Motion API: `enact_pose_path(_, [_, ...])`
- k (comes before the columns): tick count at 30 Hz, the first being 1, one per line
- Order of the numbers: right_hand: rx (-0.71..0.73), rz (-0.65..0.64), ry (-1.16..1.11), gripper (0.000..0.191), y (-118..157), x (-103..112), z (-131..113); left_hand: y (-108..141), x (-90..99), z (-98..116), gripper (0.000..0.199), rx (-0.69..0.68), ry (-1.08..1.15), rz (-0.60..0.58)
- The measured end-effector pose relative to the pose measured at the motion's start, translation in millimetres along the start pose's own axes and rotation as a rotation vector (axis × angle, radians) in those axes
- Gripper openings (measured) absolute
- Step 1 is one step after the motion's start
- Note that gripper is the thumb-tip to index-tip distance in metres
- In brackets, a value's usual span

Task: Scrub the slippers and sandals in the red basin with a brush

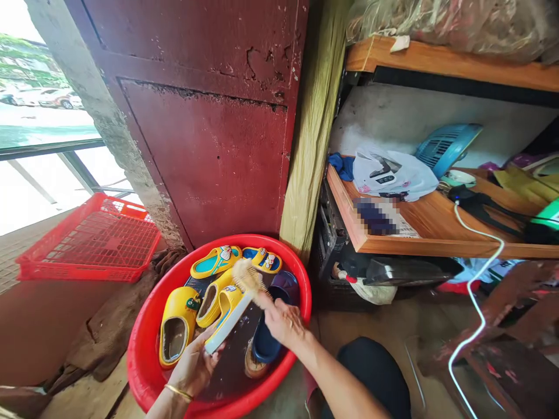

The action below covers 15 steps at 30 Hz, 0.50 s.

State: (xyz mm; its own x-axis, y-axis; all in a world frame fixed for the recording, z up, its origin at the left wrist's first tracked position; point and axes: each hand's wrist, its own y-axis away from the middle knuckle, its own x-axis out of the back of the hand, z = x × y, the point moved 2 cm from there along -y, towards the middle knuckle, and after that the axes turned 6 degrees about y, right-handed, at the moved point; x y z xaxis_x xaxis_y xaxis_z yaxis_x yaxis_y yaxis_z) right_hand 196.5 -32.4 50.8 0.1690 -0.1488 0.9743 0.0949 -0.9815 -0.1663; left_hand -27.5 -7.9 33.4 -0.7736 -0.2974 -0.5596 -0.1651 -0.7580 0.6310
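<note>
Yellow slipper (229, 309) over the middle of the red basin (262, 238), resting in the left hand (194, 368) | long axis slants from lower left to upper right | left hand: partly closed, gripping the slipper's lower end | right hand (283, 322): closed on a bristle brush (247, 277), bristles against the slipper
</note>
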Motion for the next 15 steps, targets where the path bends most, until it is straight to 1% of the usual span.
enact_pose_path(2, [-0.120, 0.003, -0.047, 0.059, -7, 3, 17, 0, 0.5, 1, 0.042, -0.002, -0.037, -0.024])
enact_pose_path(4, [-0.156, 0.025, -0.102, 0.057, -9, 4, 25, 0, -0.4, 1, 0.050, -0.003, -0.070, -0.057])
enact_pose_path(7, [-0.103, 0.065, -0.153, 0.057, -6, 5, 25, 2, -1.2, 7, 0.060, -0.043, -0.097, -0.049])
enact_pose_path(10, [-0.033, 0.078, -0.230, 0.057, -3, 9, 26, 5, 1.0, 19, 0.064, -0.095, -0.105, -0.019])
enact_pose_path(13, [-0.038, 0.047, -0.354, 0.056, -2, 16, 34, 9, 3.7, 31, 0.064, -0.111, -0.112, -0.029])
enact_pose_path(15, [-0.043, 0.060, -0.454, 0.055, -2, 21, 38, 11, 5.0, 34, 0.062, -0.107, -0.105, -0.021])
